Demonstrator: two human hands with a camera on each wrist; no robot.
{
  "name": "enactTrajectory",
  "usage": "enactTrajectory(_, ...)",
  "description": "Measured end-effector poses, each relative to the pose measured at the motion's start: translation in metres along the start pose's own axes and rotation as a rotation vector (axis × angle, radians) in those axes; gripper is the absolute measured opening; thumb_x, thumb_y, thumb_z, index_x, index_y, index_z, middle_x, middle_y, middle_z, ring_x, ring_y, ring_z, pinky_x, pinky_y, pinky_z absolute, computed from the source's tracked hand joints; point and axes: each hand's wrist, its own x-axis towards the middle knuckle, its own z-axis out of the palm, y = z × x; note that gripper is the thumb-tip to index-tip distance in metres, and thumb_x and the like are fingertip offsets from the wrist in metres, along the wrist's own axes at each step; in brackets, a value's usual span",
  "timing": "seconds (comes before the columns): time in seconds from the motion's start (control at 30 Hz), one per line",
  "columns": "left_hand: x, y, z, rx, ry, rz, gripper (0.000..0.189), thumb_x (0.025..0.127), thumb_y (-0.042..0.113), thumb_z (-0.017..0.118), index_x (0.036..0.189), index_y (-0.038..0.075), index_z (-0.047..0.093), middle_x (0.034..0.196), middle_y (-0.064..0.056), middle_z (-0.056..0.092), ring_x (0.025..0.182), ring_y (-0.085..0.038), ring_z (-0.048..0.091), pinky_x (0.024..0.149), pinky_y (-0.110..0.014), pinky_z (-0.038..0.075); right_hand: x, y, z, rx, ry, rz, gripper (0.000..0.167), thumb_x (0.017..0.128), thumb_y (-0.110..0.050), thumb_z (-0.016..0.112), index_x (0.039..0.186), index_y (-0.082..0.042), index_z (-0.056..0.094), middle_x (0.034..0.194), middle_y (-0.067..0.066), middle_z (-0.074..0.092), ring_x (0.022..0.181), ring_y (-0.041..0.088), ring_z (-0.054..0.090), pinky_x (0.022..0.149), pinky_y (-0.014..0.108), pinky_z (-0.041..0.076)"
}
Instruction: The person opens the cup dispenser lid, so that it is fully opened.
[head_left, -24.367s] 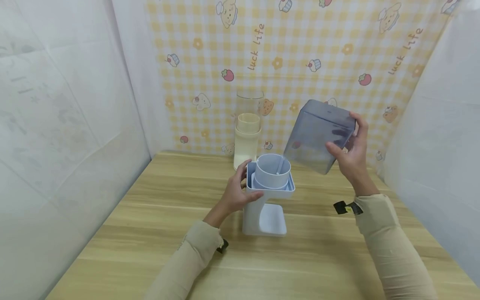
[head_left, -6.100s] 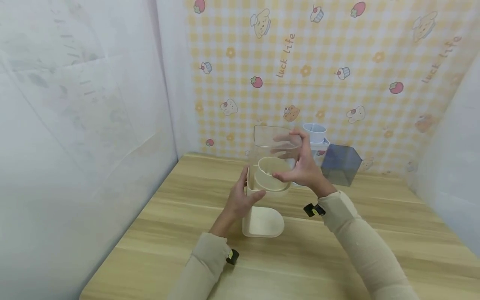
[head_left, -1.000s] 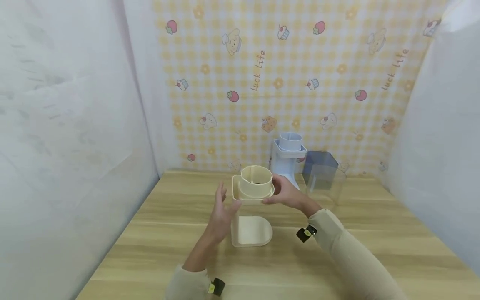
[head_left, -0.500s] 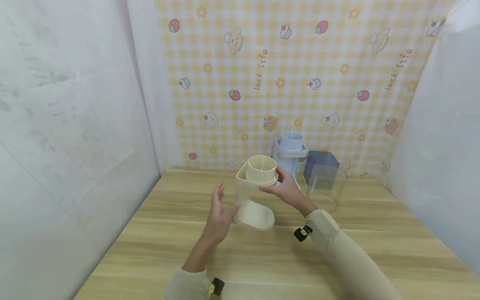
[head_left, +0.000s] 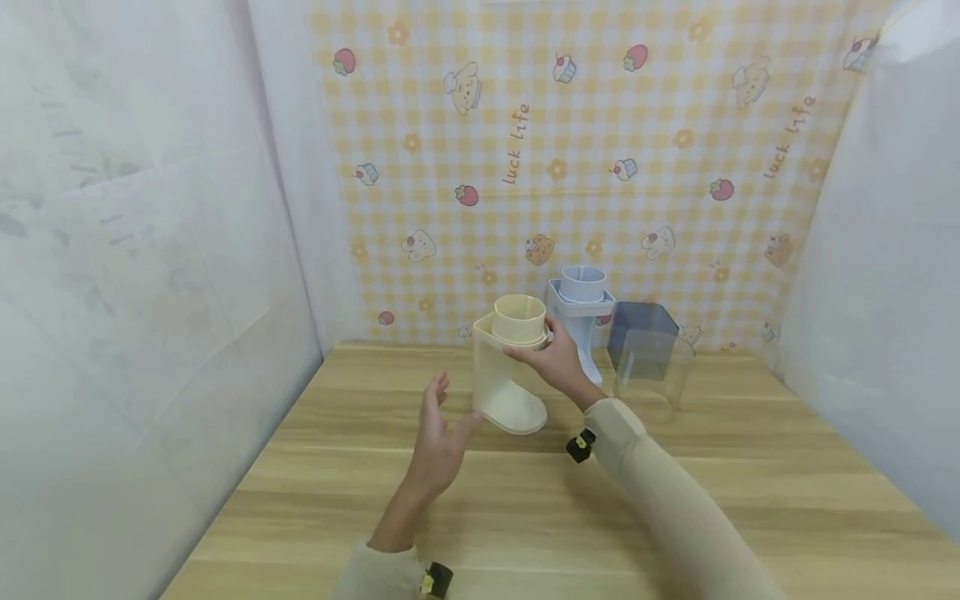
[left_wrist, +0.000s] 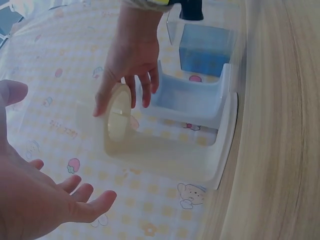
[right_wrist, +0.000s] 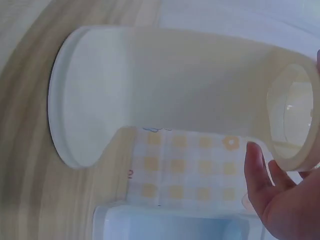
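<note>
My right hand (head_left: 558, 362) grips the top of a cream dispenser stand (head_left: 498, 375) by its upper tray, thumb in front. A round cream collar rises from that tray, and a rounded base juts forward below. In the right wrist view the stand (right_wrist: 190, 80) shows its inner side, with the right hand's fingers (right_wrist: 287, 200) at the collar end. My left hand (head_left: 438, 450) is apart from the stand, to its left and nearer, fingers spread; the left wrist view also shows the left hand (left_wrist: 45, 200) holding nothing.
Behind the right hand stands a similar light blue dispenser stand (head_left: 581, 308). Right of it are a dark blue translucent box cover (head_left: 641, 321) and a clear cover (head_left: 652, 383) in front. A checked cloth (head_left: 525, 125) hangs behind the wooden table (head_left: 525, 517).
Earlier, the blue cover, then the clear cover, were in my right hand at their stands; both now sit at right. Within the last second, the right hand has moved the cream stand back.
</note>
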Motion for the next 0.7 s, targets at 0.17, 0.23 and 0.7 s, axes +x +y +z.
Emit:
enactTrajectory(0.17,-0.004,-0.001,0.004,0.046,0.008,0.006,0.080,0.097,0.020,0.060,0.156,0.005,0.007,0.159,-0.021,0.007,0.144,-0.042,0.007,0.109,-0.072,0.020,0.017,0.007,0.014,-0.018,0.169,0.018,0.094,0.072,-0.038,0.089,0.144,-0.005,0.039,0.130,0.013,0.055,0.113,0.028,0.055,0.096,0.044,0.047)
enactTrajectory(0.23,-0.006,0.000,0.005,0.066,0.012,0.005,0.080,0.097,0.021,0.060,0.156,0.006,0.007,0.159,-0.020,0.008,0.145,-0.041,0.007,0.109,-0.070,0.021,0.024,0.011,0.021,-0.008,0.231,0.016,0.092,0.071,-0.038,0.089,0.142,-0.004,0.041,0.127,0.013,0.055,0.112,0.028,0.055,0.096,0.044,0.047)
enactTrajectory(0.7,-0.014,0.005,0.011,0.137,0.082,0.002,0.080,0.094,0.027,0.065,0.155,0.009,0.017,0.157,-0.014,0.020,0.143,-0.037,0.019,0.111,-0.064,0.025,0.055,0.010,0.045,-0.091,0.400,0.203,0.118,0.063,-0.058,0.087,0.147,-0.003,0.027,0.135,0.017,0.037,0.110,0.034,0.052,0.090,0.050,0.049)
